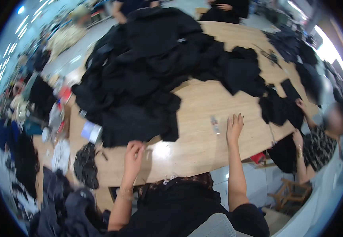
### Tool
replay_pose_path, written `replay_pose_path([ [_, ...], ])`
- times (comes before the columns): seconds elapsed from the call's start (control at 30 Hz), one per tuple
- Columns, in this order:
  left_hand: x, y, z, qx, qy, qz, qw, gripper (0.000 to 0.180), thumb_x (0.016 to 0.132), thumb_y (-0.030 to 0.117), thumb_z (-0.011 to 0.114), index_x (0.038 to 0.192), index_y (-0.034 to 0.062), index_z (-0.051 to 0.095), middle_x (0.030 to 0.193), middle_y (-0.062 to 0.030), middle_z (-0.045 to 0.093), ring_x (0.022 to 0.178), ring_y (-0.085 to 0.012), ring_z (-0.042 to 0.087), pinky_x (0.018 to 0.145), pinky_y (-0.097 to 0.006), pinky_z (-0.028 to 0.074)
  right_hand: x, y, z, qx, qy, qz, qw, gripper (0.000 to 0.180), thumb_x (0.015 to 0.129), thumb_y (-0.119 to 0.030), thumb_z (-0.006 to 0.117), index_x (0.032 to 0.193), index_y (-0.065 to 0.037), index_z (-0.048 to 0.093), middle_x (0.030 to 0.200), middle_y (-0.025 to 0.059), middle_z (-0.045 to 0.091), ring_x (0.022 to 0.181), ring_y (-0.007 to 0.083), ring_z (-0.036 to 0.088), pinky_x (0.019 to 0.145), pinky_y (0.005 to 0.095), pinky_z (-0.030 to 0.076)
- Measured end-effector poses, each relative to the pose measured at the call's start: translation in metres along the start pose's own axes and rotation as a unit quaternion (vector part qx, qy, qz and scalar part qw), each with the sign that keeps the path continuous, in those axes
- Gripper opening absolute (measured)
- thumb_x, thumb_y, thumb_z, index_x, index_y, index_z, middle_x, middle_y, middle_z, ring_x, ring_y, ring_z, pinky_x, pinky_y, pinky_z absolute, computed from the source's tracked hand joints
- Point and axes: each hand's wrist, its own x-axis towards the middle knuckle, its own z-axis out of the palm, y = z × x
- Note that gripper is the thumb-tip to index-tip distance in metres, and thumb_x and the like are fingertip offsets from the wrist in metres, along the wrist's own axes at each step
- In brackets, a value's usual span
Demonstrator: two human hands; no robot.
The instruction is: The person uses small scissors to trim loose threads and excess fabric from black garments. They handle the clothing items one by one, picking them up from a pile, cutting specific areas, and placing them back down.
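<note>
A big heap of black garments (139,71) covers the far left and middle of the wooden table (195,154). At the heap's near edge is my left hand (134,154), its fingers curled together; whether they hold any cloth is hidden. My right hand (234,128) reaches over the bare wood with fingers stretched out and nothing in them. Just left of it lies a small clear item with red and dark marks (215,125), too blurred to name.
On the right a person in a patterned top (319,146) handles black cloth (280,104). A white-and-blue roll or tub (91,132) and a crumpled dark cloth (86,166) lie left. Dark clothes (70,201) pile up near left. A wooden stool (290,193) stands low right.
</note>
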Motion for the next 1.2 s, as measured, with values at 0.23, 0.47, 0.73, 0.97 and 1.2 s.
replay_pose_path([
  [0.23,0.071,0.018,-0.004,0.282,0.125,0.137,0.941,0.058,0.081,0.028,0.078,0.135,0.0171,0.059,0.145,-0.0115,0.046,0.133,-0.0362,0.041,0.11,-0.052,0.032,-0.066,-0.093,0.022,-0.119,-0.061,-0.078,0.988,0.055,0.099,-0.032,0.056,0.144,-0.002,0.048,0.159,0.0181,0.034,0.15,0.0352,0.026,0.12,0.0615,0.012],
  [0.47,0.107,-0.053,0.0,0.26,0.057,0.139,0.954,0.046,0.082,0.012,0.072,0.128,0.0206,0.068,0.135,-0.0082,0.06,0.124,-0.0325,0.054,0.106,-0.043,0.042,-0.059,-0.079,0.032,-0.13,-0.041,-0.104,0.985,0.055,0.1,-0.029,0.054,0.147,-0.003,0.044,0.157,0.0197,0.037,0.148,0.0356,0.032,0.119,0.0631,0.014],
  [0.73,0.111,0.026,-0.093,-0.109,0.221,0.211,0.946,0.028,0.091,0.004,0.049,0.115,-0.0046,0.062,0.111,-0.0154,0.068,0.107,-0.0261,0.064,0.103,-0.039,0.047,-0.047,-0.067,0.015,-0.028,0.089,-0.056,0.994,0.054,0.095,-0.025,0.062,0.143,-0.006,0.047,0.154,0.0204,0.039,0.147,0.039,0.03,0.118,0.0607,0.018],
  [0.97,0.041,0.068,-0.19,-0.032,0.403,0.227,0.886,0.047,0.09,0.018,0.056,0.129,-0.0093,0.054,0.125,-0.0198,0.062,0.114,-0.0288,0.062,0.104,-0.039,0.05,0.113,0.032,-0.102,-0.299,0.184,0.166,0.921,0.109,0.073,-0.047,0.083,0.158,-0.017,0.022,0.165,0.0175,0.016,0.152,0.0417,0.014,0.11,0.0754,0.018],
  [1.2,0.029,0.041,-0.127,-0.061,0.375,0.062,0.923,0.048,0.09,0.017,0.057,0.13,-0.0092,0.054,0.126,-0.0198,0.062,0.115,-0.0288,0.062,0.104,-0.039,0.049,0.162,0.119,-0.137,-0.273,0.025,0.227,0.934,0.065,0.079,-0.037,0.079,0.136,-0.019,0.053,0.14,0.016,0.051,0.14,0.0444,0.036,0.101,0.0685,0.04],
])
